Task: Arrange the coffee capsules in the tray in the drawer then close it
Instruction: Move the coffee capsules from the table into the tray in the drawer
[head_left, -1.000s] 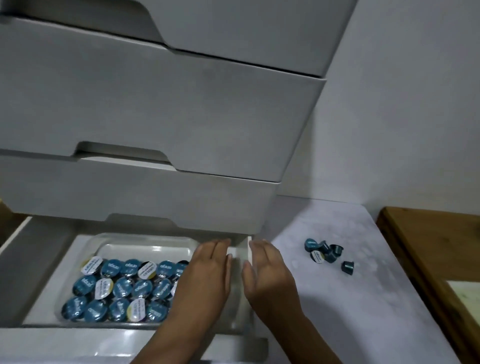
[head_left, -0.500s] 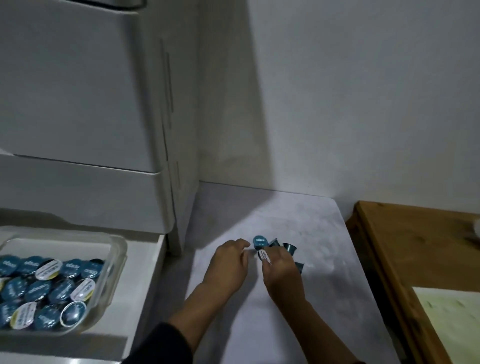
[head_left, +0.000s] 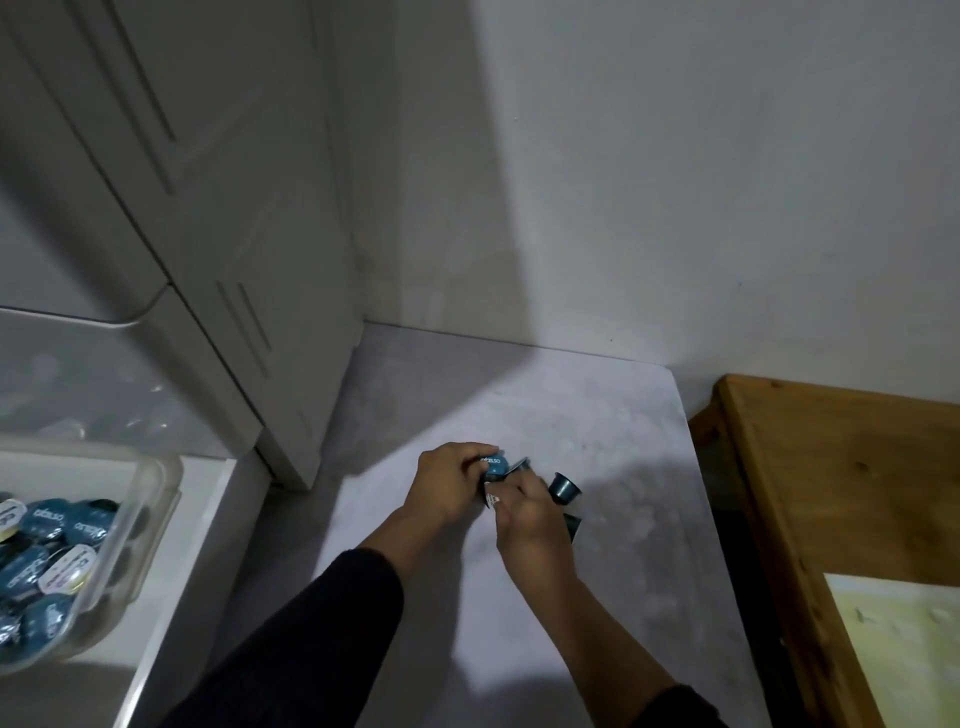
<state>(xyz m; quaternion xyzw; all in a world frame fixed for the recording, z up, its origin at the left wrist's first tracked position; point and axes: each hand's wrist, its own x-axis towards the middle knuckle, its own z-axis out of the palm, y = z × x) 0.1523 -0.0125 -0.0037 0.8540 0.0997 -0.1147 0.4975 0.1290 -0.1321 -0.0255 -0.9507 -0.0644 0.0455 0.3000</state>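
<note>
Teal foil shows between the fingers of the left hand (head_left: 451, 483), which is curled around a coffee capsule (head_left: 493, 466) with its printed lid turned up toward the viewer. Right beside it, touching or nearly so, the right hand (head_left: 530, 519) is closed over more of the loose capsules; a white-lidded capsule (head_left: 493, 500) peeks out at its fingertips, though how many it has gathered I cannot tell. Both hands sit low over the pale grey counter (head_left: 597, 415), their dark sleeves running back toward the near edge.

Just to the right of the right hand, a dark teal capsule (head_left: 565, 489) lies tilted on the counter, and another dark one (head_left: 572, 524) is half hidden behind the wrist.

Well off to the left, the white drawer (head_left: 208, 499) stands pulled out, and a clear plastic tray (head_left: 156, 499) rests inside it. The tray holds a crowd of teal capsules (head_left: 47, 519) lying lid-up, with a few white-lidded ones (head_left: 67, 571) among them. Above the drawer rises the grey drawer cabinet (head_left: 208, 208), its side facing the counter. Along the right edge of the counter runs a wooden table (head_left: 831, 467), with a pale sheet (head_left: 904, 649) lying on it at the near right.
</note>
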